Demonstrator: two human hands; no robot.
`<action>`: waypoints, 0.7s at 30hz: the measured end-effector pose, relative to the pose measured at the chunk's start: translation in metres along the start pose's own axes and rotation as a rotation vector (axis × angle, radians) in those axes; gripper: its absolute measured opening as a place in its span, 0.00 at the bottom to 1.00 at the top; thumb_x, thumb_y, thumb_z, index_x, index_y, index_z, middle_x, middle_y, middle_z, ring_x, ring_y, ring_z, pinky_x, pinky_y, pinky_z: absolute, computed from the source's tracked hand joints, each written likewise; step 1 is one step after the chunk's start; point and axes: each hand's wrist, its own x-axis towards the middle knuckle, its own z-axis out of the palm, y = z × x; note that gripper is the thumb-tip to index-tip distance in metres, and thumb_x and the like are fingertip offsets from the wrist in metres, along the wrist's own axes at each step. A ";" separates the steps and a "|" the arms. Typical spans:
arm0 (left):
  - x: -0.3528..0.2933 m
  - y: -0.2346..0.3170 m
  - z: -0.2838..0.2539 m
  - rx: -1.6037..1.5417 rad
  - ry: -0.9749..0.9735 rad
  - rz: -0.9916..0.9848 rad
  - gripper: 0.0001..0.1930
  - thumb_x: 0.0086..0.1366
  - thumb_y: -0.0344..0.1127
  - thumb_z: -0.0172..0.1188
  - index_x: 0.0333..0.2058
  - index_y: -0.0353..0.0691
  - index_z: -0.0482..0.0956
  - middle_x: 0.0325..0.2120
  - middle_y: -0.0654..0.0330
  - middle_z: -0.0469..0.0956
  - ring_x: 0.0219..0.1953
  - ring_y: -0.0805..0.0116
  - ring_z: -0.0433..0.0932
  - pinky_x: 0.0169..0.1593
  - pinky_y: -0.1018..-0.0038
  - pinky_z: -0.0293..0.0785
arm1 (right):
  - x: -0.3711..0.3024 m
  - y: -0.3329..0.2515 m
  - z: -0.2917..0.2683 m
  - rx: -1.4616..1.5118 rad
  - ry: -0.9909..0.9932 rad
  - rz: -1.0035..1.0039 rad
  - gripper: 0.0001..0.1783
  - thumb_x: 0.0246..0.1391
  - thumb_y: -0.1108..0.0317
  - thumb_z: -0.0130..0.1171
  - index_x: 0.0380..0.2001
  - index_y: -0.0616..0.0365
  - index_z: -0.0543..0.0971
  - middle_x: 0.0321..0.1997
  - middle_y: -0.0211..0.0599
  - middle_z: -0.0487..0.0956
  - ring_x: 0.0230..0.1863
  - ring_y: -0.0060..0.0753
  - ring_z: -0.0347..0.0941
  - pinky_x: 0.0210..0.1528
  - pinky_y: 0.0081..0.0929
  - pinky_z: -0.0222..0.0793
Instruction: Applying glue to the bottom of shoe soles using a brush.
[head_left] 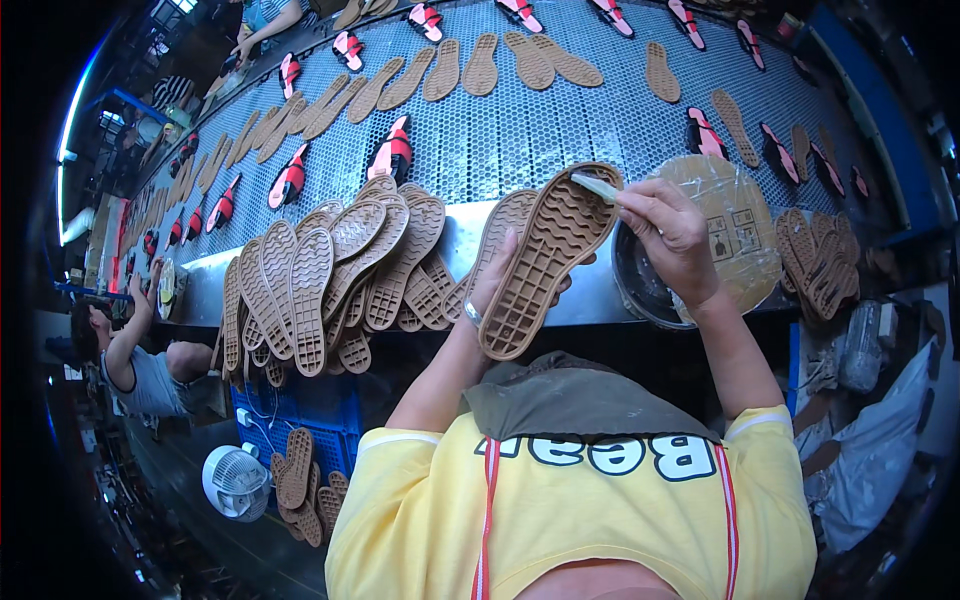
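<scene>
My left hand grips a brown shoe sole from its left side, fingers passing underneath. The sole is tilted, toe end up and away, its wavy and gridded inner side facing me. In a pinch, my right hand holds a pale, flat brush-like tool. Its tip lies at the toe end of the sole, apparently touching the inside. Behind the held sole, another brown sole is partly hidden. A dark round tub stands under my right wrist, partly covered by a film-wrapped cardboard disc.
Left on the metal ledge is a heap of brown soles; another pile lies right. Beyond, a blue mesh conveyor carries soles and red-and-pink sandals. A person sits far left, near a white fan.
</scene>
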 end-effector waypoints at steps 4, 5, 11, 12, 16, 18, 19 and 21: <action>0.005 -0.002 -0.024 -0.102 -0.169 -0.079 0.37 0.64 0.62 0.38 0.59 0.35 0.54 0.49 0.42 0.68 0.37 0.60 0.76 0.38 0.73 0.77 | -0.003 -0.012 0.007 0.032 -0.110 -0.052 0.10 0.42 0.78 0.61 0.33 0.62 0.78 0.32 0.38 0.76 0.32 0.38 0.74 0.33 0.26 0.70; 0.005 -0.003 -0.024 -0.103 -0.166 -0.079 0.37 0.64 0.62 0.38 0.59 0.35 0.54 0.49 0.42 0.68 0.37 0.60 0.76 0.38 0.73 0.77 | -0.006 -0.013 0.009 0.035 -0.112 -0.051 0.10 0.42 0.78 0.61 0.33 0.62 0.78 0.32 0.38 0.76 0.32 0.38 0.74 0.33 0.26 0.70; 0.007 -0.003 -0.015 -0.048 0.119 -0.018 0.32 0.66 0.61 0.35 0.53 0.38 0.66 0.37 0.52 0.77 0.33 0.63 0.79 0.33 0.72 0.79 | -0.026 -0.039 0.017 0.253 -0.413 -0.119 0.11 0.40 0.76 0.63 0.32 0.60 0.78 0.32 0.37 0.77 0.34 0.38 0.74 0.34 0.29 0.71; 0.007 -0.004 -0.011 -0.075 0.182 -0.027 0.32 0.66 0.61 0.34 0.53 0.38 0.66 0.37 0.52 0.77 0.33 0.62 0.79 0.31 0.75 0.78 | -0.027 -0.038 0.017 0.289 -0.405 -0.115 0.11 0.41 0.76 0.62 0.32 0.60 0.78 0.32 0.38 0.76 0.34 0.37 0.74 0.35 0.28 0.71; 0.011 -0.001 -0.017 -0.031 0.062 -0.050 0.33 0.66 0.61 0.32 0.54 0.37 0.64 0.39 0.49 0.76 0.33 0.62 0.78 0.29 0.76 0.78 | -0.016 -0.018 0.006 0.219 -0.176 0.089 0.08 0.46 0.77 0.60 0.33 0.62 0.79 0.32 0.37 0.76 0.34 0.33 0.74 0.34 0.25 0.70; 0.011 0.003 -0.006 -0.120 -0.134 -0.068 0.35 0.66 0.62 0.31 0.56 0.37 0.62 0.42 0.46 0.74 0.32 0.62 0.77 0.29 0.75 0.78 | -0.008 -0.006 0.001 0.152 -0.120 0.126 0.08 0.46 0.77 0.59 0.33 0.62 0.79 0.31 0.38 0.76 0.34 0.33 0.74 0.34 0.26 0.69; 0.013 0.001 -0.009 -0.124 -0.133 -0.067 0.35 0.66 0.62 0.31 0.56 0.37 0.62 0.42 0.46 0.74 0.32 0.62 0.77 0.29 0.75 0.78 | -0.005 -0.003 0.000 0.085 -0.060 0.162 0.08 0.47 0.77 0.58 0.33 0.62 0.79 0.31 0.38 0.76 0.33 0.33 0.74 0.34 0.26 0.69; 0.020 -0.002 -0.022 -0.140 -0.246 -0.051 0.36 0.65 0.62 0.33 0.60 0.37 0.54 0.48 0.35 0.67 0.37 0.59 0.78 0.32 0.76 0.80 | -0.005 -0.001 0.006 0.074 -0.035 0.129 0.09 0.47 0.78 0.57 0.34 0.62 0.79 0.31 0.38 0.76 0.32 0.35 0.74 0.33 0.26 0.69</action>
